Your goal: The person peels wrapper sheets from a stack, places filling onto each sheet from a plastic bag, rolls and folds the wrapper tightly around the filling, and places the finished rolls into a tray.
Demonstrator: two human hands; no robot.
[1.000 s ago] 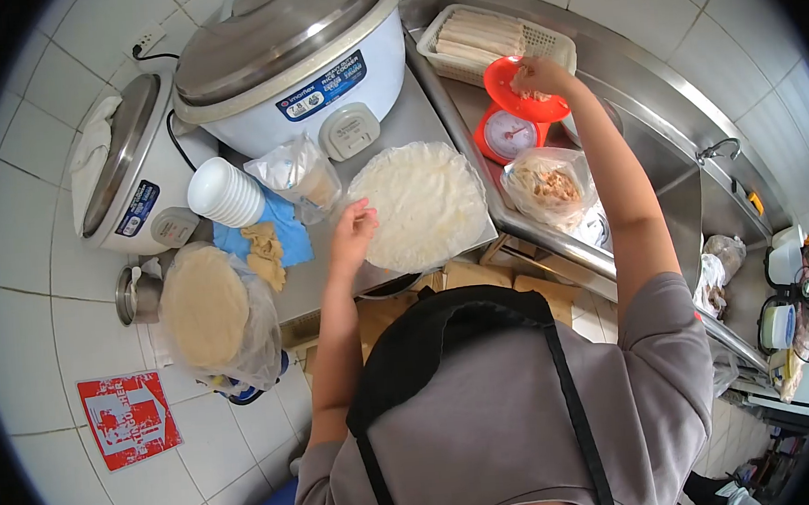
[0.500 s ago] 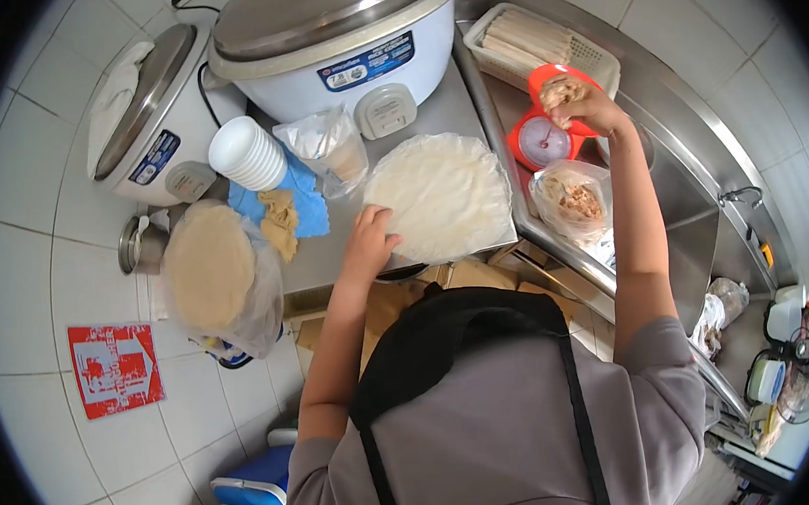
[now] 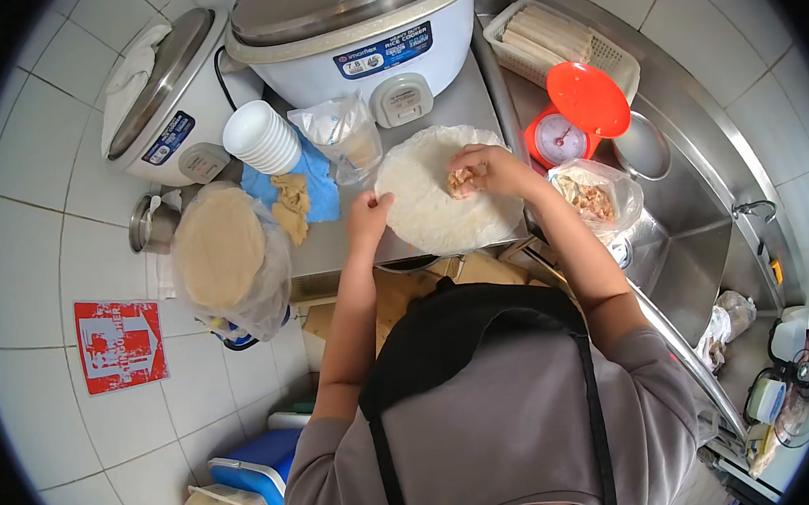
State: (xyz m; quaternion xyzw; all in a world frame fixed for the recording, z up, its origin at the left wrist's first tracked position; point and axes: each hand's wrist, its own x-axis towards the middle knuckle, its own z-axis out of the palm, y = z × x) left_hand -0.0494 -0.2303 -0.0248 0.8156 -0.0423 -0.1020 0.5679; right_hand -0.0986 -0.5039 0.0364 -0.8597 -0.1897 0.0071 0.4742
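Clutching a clump of meat (image 3: 461,183), a person's right hand (image 3: 497,171) is over the right half of a round sheet (image 3: 425,209) on the worktop (image 3: 465,107), while the left hand (image 3: 368,220) pinches the sheet's left edge. At right, a plastic bag (image 3: 628,201) of meat sits beside a red scale (image 3: 558,138); 2 rice cookers (image 3: 316,66) stand behind.

I'm looking at a kitchen, likely commercial. Heavy-duty rice cooker (image 3: 353,50), second rice cooker (image 3: 169,105) beside it, stainless counter (image 3: 460,103), steel sink (image 3: 695,270) with tap (image 3: 756,210). Dial scale (image 3: 558,138), bagged meat mix (image 3: 594,204) and round wrapper sheet (image 3: 435,215) on my feed: food prep. White wall tiles (image 3: 24,242), red extinguisher sign (image 3: 120,346) on them; cooker size and that sign are why I say commercial, not home.
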